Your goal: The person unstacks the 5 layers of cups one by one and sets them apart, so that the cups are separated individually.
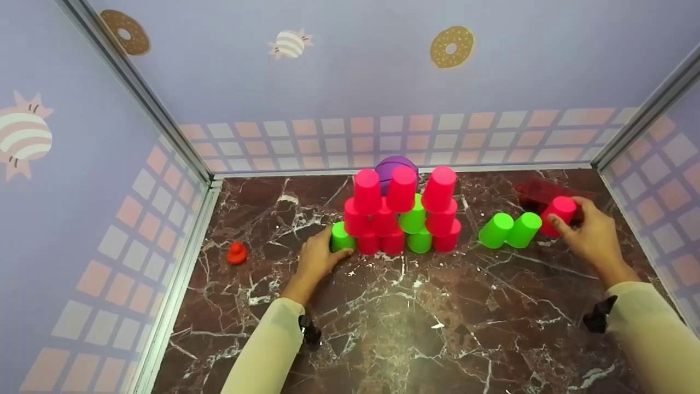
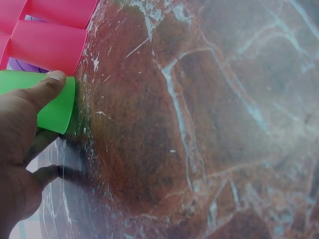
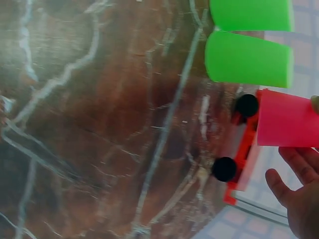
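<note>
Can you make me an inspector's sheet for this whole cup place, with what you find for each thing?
Surface: red-brown tabletop, marble-patterned with pale veins.
Job's things: pink and green cup stack in three rows, five, four and three from the bottom; two green cups stand to its right.
Clutter: purple ball behind the stack; small red toy at the left; red wheeled toy at the right.
Hands: left hand holds the bottom row's leftmost green cup; right hand grips a pink cup between thumb and fingers.
Cables: nothing seen.
Surroundings: lilac walls with doughnuts, sweets and checks.
</note>
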Action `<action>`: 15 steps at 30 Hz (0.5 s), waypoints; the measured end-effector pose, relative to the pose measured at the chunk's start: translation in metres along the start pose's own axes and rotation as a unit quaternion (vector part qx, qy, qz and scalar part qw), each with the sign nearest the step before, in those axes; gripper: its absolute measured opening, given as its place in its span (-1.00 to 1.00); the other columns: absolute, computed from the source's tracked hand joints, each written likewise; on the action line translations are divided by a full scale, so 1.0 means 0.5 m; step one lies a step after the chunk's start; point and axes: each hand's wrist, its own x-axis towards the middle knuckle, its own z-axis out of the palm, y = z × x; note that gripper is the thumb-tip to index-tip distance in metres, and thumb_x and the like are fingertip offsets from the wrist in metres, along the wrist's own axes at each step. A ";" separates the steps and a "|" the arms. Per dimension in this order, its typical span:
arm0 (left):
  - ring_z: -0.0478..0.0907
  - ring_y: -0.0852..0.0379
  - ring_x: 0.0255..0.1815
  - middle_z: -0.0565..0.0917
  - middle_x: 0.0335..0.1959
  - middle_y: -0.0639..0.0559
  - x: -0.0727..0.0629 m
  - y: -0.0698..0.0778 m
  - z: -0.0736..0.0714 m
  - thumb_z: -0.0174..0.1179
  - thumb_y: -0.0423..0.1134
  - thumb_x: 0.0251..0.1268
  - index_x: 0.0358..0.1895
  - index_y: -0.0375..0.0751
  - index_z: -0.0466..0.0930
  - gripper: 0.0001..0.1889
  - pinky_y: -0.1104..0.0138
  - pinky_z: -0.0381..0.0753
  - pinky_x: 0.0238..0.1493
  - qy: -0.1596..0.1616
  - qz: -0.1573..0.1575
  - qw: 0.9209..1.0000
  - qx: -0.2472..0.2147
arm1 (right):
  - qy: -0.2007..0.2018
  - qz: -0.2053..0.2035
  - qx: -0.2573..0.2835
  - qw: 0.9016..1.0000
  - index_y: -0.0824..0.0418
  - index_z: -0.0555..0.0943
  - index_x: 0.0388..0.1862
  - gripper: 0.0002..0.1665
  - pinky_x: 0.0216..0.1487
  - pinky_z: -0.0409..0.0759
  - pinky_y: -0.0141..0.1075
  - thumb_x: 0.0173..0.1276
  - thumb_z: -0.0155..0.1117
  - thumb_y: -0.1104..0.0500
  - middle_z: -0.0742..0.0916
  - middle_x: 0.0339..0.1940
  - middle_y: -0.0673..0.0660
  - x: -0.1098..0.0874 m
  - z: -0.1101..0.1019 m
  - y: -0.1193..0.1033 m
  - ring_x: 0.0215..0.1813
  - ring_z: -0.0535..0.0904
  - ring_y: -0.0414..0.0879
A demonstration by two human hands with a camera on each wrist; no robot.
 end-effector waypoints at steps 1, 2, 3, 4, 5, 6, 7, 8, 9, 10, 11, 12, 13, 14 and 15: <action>0.82 -0.26 0.05 0.86 0.03 -0.20 0.001 -0.003 0.002 0.61 0.15 0.24 0.37 -0.14 0.64 -0.28 -0.20 0.74 0.12 0.003 0.003 1.000 -0.001 | -0.007 0.007 -0.005 1.000 0.49 0.42 0.52 -0.23 -0.02 0.56 0.13 0.59 0.45 0.04 0.73 0.13 0.65 -0.005 0.007 0.004 -0.02 0.68 0.49; 0.82 -0.28 0.05 0.86 0.03 -0.21 0.002 -0.006 0.003 0.61 0.15 0.22 0.37 -0.13 0.64 -0.27 -0.22 0.74 0.12 0.004 0.005 1.000 -0.006 | -0.013 0.014 -0.006 1.000 0.49 0.41 0.52 -0.22 0.00 0.56 0.27 0.59 0.44 0.03 0.73 0.14 0.66 -0.010 0.013 0.008 -0.02 0.68 0.51; 0.82 -0.28 0.04 0.86 0.02 -0.20 0.004 -0.012 0.006 0.62 0.17 0.21 0.36 -0.13 0.65 -0.27 -0.22 0.74 0.10 0.006 0.009 1.000 -0.007 | -0.018 0.020 -0.006 1.000 0.49 0.41 0.53 -0.22 0.03 0.57 0.34 0.60 0.44 0.03 0.72 0.16 0.67 -0.014 0.019 0.013 -0.02 0.68 0.52; 0.82 -0.26 0.02 0.86 0.01 -0.19 0.009 -0.026 0.017 0.61 0.20 0.21 0.34 -0.11 0.65 -0.27 -0.20 0.75 0.07 0.011 0.016 1.000 -0.003 | -0.023 0.025 -0.005 0.999 0.49 0.40 0.52 -0.23 0.06 0.57 0.38 0.60 0.43 0.03 0.71 0.17 0.67 -0.018 0.024 0.017 -0.01 0.68 0.53; 0.82 -0.26 0.01 0.86 0.01 -0.18 0.011 -0.033 0.022 0.61 0.23 0.20 0.34 -0.11 0.65 -0.26 -0.19 0.74 0.06 0.013 0.019 1.000 -0.004 | -0.027 0.031 -0.004 0.999 0.49 0.40 0.52 -0.23 0.08 0.58 0.41 0.61 0.43 0.04 0.71 0.19 0.68 -0.022 0.029 0.020 0.01 0.69 0.55; 0.82 -0.24 0.00 0.86 0.01 -0.16 0.016 -0.046 0.032 0.60 0.27 0.18 0.34 -0.08 0.65 -0.24 -0.18 0.74 0.05 0.014 0.023 1.000 -0.002 | -0.031 0.034 -0.002 0.999 0.50 0.40 0.52 -0.23 0.11 0.59 0.43 0.61 0.44 0.04 0.70 0.20 0.68 -0.026 0.033 0.023 0.03 0.70 0.57; 0.82 -0.27 0.00 0.86 0.02 -0.18 0.018 -0.044 0.035 0.62 0.24 0.17 0.34 -0.09 0.66 -0.24 -0.21 0.73 0.04 0.010 0.016 1.000 0.004 | -0.035 0.037 -0.001 0.999 0.50 0.40 0.51 -0.24 0.14 0.59 0.44 0.61 0.43 0.05 0.70 0.21 0.68 -0.029 0.037 0.026 0.05 0.70 0.58; 0.82 -0.26 0.01 0.86 0.03 -0.16 0.023 -0.058 0.047 0.61 0.28 0.15 0.35 -0.07 0.65 -0.22 -0.20 0.73 0.05 0.010 0.018 1.000 0.005 | -0.038 0.038 0.000 0.999 0.51 0.40 0.51 -0.24 0.16 0.59 0.45 0.61 0.43 0.06 0.70 0.20 0.69 -0.031 0.041 0.028 0.07 0.70 0.59; 0.82 -0.23 0.01 0.86 0.03 -0.14 0.027 -0.069 0.057 0.60 0.32 0.15 0.35 -0.04 0.65 -0.21 -0.18 0.74 0.04 0.011 0.020 1.000 0.012 | -0.041 0.039 -0.001 0.998 0.52 0.39 0.51 -0.24 0.17 0.59 0.46 0.61 0.43 0.06 0.69 0.20 0.70 -0.032 0.043 0.031 0.08 0.69 0.61; 0.82 -0.22 0.02 0.86 0.05 -0.12 0.030 -0.078 0.065 0.58 0.34 0.15 0.37 -0.02 0.64 -0.19 -0.16 0.74 0.04 0.011 0.020 1.000 0.015 | -0.043 0.040 -0.002 0.998 0.53 0.39 0.51 -0.24 0.17 0.58 0.47 0.61 0.43 0.07 0.68 0.20 0.71 -0.032 0.046 0.032 0.08 0.69 0.62; 0.82 -0.22 0.03 0.86 0.06 -0.12 0.030 -0.079 0.066 0.59 0.35 0.13 0.39 -0.01 0.63 -0.17 -0.18 0.74 0.06 0.006 0.016 1.000 0.012 | -0.046 0.040 -0.004 0.998 0.53 0.38 0.51 -0.24 0.18 0.58 0.47 0.61 0.42 0.07 0.68 0.20 0.72 -0.032 0.047 0.034 0.08 0.68 0.63; 0.82 -0.22 0.02 0.86 0.05 -0.11 0.032 -0.087 0.073 0.58 0.36 0.13 0.39 0.00 0.63 -0.17 -0.17 0.74 0.05 0.008 0.017 1.000 0.016 | -0.049 0.041 -0.004 0.998 0.54 0.37 0.52 -0.23 0.19 0.57 0.48 0.62 0.41 0.07 0.67 0.21 0.73 -0.032 0.049 0.034 0.09 0.67 0.64; 0.82 -0.23 0.02 0.86 0.05 -0.13 0.030 -0.082 0.069 0.59 0.34 0.14 0.38 -0.02 0.63 -0.18 -0.18 0.74 0.05 0.009 0.015 1.000 0.013 | -0.051 0.042 -0.005 0.998 0.53 0.37 0.52 -0.23 0.20 0.55 0.49 0.63 0.40 0.06 0.66 0.22 0.74 -0.031 0.050 0.034 0.11 0.66 0.66; 0.82 -0.24 0.02 0.86 0.04 -0.14 0.026 -0.075 0.062 0.60 0.33 0.14 0.38 -0.02 0.63 -0.19 -0.20 0.74 0.05 0.009 0.014 1.000 0.007 | -0.054 0.043 -0.005 0.998 0.53 0.36 0.53 -0.23 0.21 0.54 0.50 0.63 0.39 0.05 0.65 0.24 0.75 -0.030 0.050 0.034 0.13 0.64 0.67; 0.82 -0.25 0.00 0.86 0.03 -0.15 0.023 -0.071 0.058 0.59 0.31 0.16 0.37 -0.03 0.64 -0.21 -0.18 0.75 0.03 0.012 0.013 1.000 0.012 | -0.057 0.044 -0.005 0.997 0.53 0.35 0.54 -0.22 0.22 0.52 0.51 0.64 0.38 0.04 0.64 0.25 0.75 -0.029 0.050 0.034 0.14 0.63 0.68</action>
